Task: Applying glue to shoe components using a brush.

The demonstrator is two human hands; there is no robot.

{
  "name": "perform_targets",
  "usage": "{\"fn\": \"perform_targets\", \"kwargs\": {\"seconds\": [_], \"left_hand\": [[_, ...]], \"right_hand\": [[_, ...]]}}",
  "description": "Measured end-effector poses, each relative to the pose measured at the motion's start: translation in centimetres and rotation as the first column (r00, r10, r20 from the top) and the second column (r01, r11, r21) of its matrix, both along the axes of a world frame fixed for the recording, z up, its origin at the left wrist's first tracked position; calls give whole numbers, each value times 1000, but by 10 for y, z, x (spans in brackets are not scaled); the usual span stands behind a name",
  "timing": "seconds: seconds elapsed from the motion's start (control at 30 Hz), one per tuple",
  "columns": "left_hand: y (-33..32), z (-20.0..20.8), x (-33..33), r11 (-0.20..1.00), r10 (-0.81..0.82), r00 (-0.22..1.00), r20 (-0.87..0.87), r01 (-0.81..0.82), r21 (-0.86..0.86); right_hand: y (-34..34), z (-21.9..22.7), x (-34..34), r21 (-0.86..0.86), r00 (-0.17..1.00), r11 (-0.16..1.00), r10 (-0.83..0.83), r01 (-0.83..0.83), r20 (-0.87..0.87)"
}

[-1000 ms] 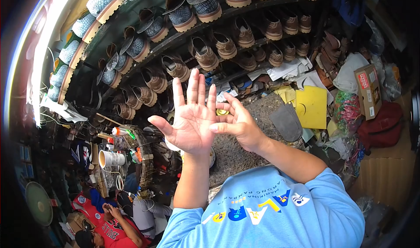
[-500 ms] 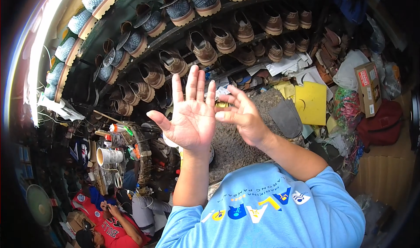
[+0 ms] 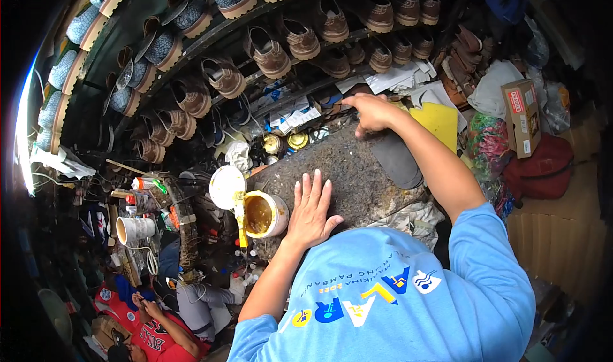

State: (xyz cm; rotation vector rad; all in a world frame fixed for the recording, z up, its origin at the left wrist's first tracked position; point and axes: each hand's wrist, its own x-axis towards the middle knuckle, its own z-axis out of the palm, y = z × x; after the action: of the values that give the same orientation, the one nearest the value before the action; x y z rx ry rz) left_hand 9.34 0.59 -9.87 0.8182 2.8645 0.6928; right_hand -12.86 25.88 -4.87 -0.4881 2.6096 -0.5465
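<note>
My left hand (image 3: 311, 212) lies palm down with its fingers stretched out on the dark, rough work surface (image 3: 345, 170), holding nothing. Just left of it stands a white tub (image 3: 278, 216) with amber, glue-like paste inside. A yellow-smeared brush (image 3: 241, 218) rests at the tub's left rim, beside a round white lid (image 3: 227, 187). My right hand (image 3: 372, 114) reaches over the far edge of the surface, fingers pointing left and thumb apart. I see nothing in it. Below its wrist lie dark grey flat sole-shaped pieces (image 3: 397, 162), near a yellow sheet (image 3: 437, 124).
Shelves of brown shoes (image 3: 267, 52) and blue textured shoes (image 3: 185, 15) curve along the back. Small tins (image 3: 297, 140) stand behind the work surface. A cardboard box (image 3: 522, 116) and a red bag (image 3: 543, 167) are at right. Another person in red (image 3: 156, 333) sits at lower left.
Both hands were raised together in front of me. My left hand has come down flat onto the work surface; my right has moved forward and right. The tub now shows fully.
</note>
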Motion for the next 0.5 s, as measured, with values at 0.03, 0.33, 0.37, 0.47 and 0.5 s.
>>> {"fn": "perform_targets", "kwargs": {"seconds": [0.03,0.33,0.37,0.47,0.5], "left_hand": [[-2,-2,4,1000,10,999,36,-11,29],[-42,73,51,852,172,976,135,-216,477],[-52,86,53,905,211,970,-118,-148,399],[-64,123,49,831,553,801,-230,-510,223],[-68,129,45,753,656,727,-204,-650,106]], "right_hand": [[4,-3,-3,-1,1000,1000,13,-13,11],[52,11,94,-183,906,912,-395,367,-149],[53,10,109,-156,891,899,-430,408,-148],[64,7,143,-137,821,849,-528,510,-216],[68,2,149,-143,788,826,-564,546,-248]]}}
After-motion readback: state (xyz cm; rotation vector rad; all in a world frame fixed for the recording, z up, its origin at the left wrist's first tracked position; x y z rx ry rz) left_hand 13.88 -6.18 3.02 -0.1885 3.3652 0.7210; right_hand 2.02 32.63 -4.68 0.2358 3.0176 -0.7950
